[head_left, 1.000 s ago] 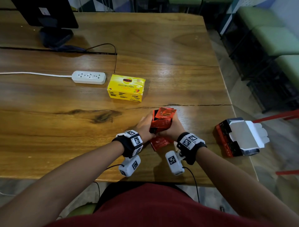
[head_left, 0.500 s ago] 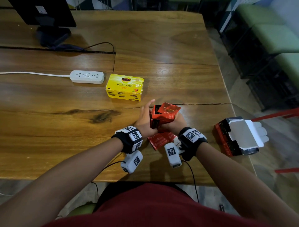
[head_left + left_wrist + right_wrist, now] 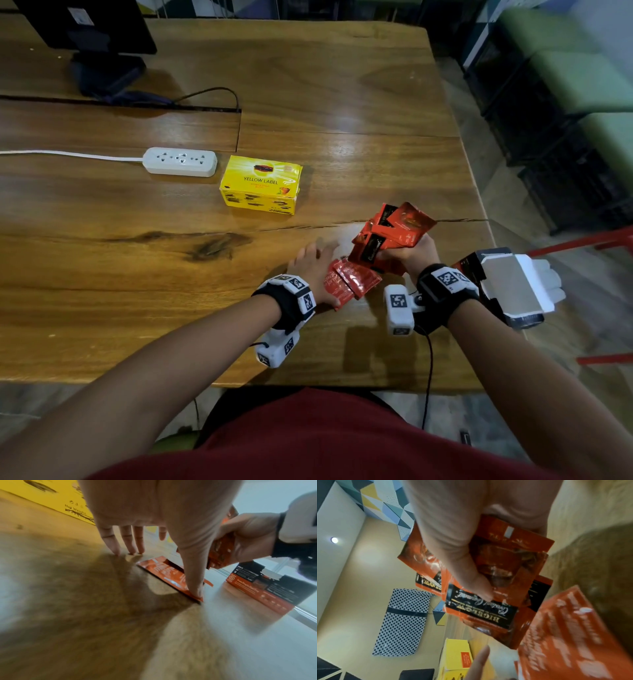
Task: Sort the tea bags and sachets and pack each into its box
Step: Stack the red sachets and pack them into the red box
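Observation:
My right hand (image 3: 407,255) grips a fanned bunch of red tea sachets (image 3: 394,231) lifted above the table; in the right wrist view the sachet bunch (image 3: 496,582) sits under my thumb. My left hand (image 3: 313,265) lies spread, fingers straight, fingertips on the wood. Its thumb (image 3: 193,582) presses on red sachets lying flat (image 3: 351,282), the same flat sachets (image 3: 164,574) showing in the left wrist view. The red-and-black box (image 3: 507,284) lies open at the table's right edge. A shut yellow tea box (image 3: 262,185) stands farther back.
A white power strip (image 3: 180,161) with its cord lies left of the yellow box. A monitor base (image 3: 106,73) and a cable sit at the back left. The table's right edge (image 3: 479,205) drops off to the floor and green seats.
My left hand let go of the bunch and dropped flat onto the table beside the loose sachets. My right hand carried the bunch up and to the right.

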A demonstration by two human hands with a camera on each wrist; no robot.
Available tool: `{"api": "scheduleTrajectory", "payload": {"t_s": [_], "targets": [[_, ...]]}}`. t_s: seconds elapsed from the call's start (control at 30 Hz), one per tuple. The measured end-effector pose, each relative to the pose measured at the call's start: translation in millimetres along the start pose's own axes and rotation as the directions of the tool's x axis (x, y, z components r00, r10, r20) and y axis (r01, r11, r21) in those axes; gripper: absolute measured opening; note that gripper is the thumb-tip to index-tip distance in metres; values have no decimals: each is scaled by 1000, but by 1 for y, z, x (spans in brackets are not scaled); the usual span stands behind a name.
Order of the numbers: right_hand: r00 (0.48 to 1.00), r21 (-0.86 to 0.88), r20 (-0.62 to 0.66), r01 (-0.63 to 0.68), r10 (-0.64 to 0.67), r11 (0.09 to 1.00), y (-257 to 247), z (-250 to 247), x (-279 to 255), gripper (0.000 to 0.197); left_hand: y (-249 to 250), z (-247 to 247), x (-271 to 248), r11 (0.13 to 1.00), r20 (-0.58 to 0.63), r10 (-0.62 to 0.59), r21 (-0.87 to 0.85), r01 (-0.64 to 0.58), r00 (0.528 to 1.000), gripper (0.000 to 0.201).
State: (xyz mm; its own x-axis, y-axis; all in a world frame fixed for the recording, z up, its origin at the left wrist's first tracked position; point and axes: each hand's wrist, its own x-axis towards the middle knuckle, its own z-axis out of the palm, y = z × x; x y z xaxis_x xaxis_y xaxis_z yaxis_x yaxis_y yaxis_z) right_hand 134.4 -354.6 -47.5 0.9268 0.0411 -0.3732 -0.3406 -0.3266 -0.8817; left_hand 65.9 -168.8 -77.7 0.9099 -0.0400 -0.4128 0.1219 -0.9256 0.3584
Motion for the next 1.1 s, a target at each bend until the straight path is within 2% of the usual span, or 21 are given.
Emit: {"api": "scheduleTrajectory", "payload": {"t_s": [0.17,0.33,0.4,0.5,0.6,0.7,0.83,1.0,1.1], "targets": [[977,67,-39,-209,211,976,23,1,-7,45,20,-2,9,996,34,-47,-72,49,998,106],[968,124,-24,-244,249,962,26,3,-7,40,27,-5,13,974,87,-165,-139,176,982,99],[967,135,-11,-249,253,959,24,2,-8,36,25,-8,16,947,79,-182,-253,197,980,81],[966,171,15,-255,257,952,21,4,-9,35,20,-16,19,851,101,-178,-484,205,979,55],[968,152,75,-250,241,956,20,6,-10,34,16,-18,19,811,114,-139,-558,179,984,39],[959,120,143,-260,243,958,19,8,-13,36,15,-17,17,794,74,-153,-585,167,985,28],[956,77,168,-255,240,964,28,11,-9,59,8,-15,18,793,24,-160,-592,143,987,23],[954,35,203,-233,222,972,23,12,-13,44,0,-9,18,794,-7,-222,-582,176,975,20],[947,27,235,-230,217,973,24,15,-15,48,-2,-10,19,768,-71,-255,-621,157,964,27]]}}
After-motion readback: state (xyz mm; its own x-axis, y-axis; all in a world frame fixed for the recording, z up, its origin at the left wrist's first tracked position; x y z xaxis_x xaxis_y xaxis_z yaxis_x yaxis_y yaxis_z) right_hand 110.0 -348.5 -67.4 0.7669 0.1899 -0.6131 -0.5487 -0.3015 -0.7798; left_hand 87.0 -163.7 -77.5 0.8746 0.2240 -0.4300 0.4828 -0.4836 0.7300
